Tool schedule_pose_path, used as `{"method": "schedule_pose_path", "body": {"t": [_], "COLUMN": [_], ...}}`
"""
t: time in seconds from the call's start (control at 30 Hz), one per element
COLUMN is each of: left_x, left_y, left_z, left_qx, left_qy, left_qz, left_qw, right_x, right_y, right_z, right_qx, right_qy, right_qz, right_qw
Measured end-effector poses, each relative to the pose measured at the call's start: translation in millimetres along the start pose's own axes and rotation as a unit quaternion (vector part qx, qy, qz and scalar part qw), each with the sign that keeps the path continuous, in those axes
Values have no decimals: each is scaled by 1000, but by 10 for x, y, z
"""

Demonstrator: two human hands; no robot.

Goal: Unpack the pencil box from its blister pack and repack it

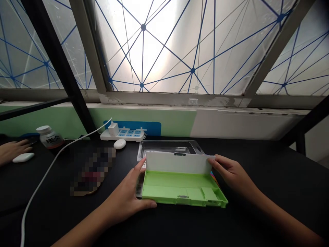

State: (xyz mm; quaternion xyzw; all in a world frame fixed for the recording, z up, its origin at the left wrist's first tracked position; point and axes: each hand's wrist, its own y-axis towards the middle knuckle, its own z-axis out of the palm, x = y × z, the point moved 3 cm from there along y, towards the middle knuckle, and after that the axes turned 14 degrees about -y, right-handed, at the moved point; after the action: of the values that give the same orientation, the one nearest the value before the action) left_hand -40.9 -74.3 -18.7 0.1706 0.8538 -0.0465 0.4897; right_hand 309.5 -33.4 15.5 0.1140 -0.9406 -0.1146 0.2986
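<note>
A green pencil case (pixel 167 180) is in front of me with its white-lined lid (pixel 177 162) raised. Its shallow inside shows a long compartment and a small divided section at the right, with nothing lying in them. My left hand (pixel 130 190) grips the case's left end, thumb along the front edge and fingers behind. My right hand (pixel 230 168) pinches the lid's upper right corner. A bit of coloured print shows behind the case's right side. Behind the lid lies a clear plastic package (pixel 169 145), partly covered by the case.
A white power strip (pixel 131 134) with a plugged charger stands against the wall. Near it are a round white case (pixel 119 144) and a blurred-out item (pixel 95 171). A white cable (pixel 38 187) runs down the left, past a bottle (pixel 50 137). Another person's hand (pixel 15 151) rests by a white mouse (pixel 23 157).
</note>
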Motion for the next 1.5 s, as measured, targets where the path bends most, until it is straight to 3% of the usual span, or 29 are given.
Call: {"method": "schedule_pose_path", "body": {"t": [0.1,0.23,0.37,0.5,0.63,0.7,0.9,1.07,1.17,1.3,1.5], "left_x": [-1,-57,-76,-38,-29,-13,61,81,92,86,71], "left_y": [15,21,15,8,14,26,47,6,-8,0,8], "left_z": [3,6,3,24,60,70,95,93,82,55,13], "left_qx": [-17,-23,-18,15,45,39,-10,-27,-20,-8,-13], "left_qy": [18,24,32,58,97,105,119,90,65,22,-31], "left_qz": [14,20,24,37,67,65,47,42,52,24,-44], "left_qw": [1000,999,999,998,992,992,992,995,996,999,998], "right_x": [-49,-173,-215,-237,-280,-239,-31,149,398,721,773], "right_y": [-155,-434,-591,-571,-468,-392,-132,-72,-56,26,148], "right_z": [-72,-13,80,75,22,-1,52,172,275,519,745], "right_qx": [11,49,-10,-25,32,58,76,-1,4,78,81], "right_qy": [-14,-97,-197,-166,-121,-133,-266,-363,-328,-257,-267], "right_qz": [-65,-174,-234,-184,-47,-22,-124,-197,-221,-218,-174], "right_qw": [998,979,952,968,991,989,953,911,918,938,945]}}
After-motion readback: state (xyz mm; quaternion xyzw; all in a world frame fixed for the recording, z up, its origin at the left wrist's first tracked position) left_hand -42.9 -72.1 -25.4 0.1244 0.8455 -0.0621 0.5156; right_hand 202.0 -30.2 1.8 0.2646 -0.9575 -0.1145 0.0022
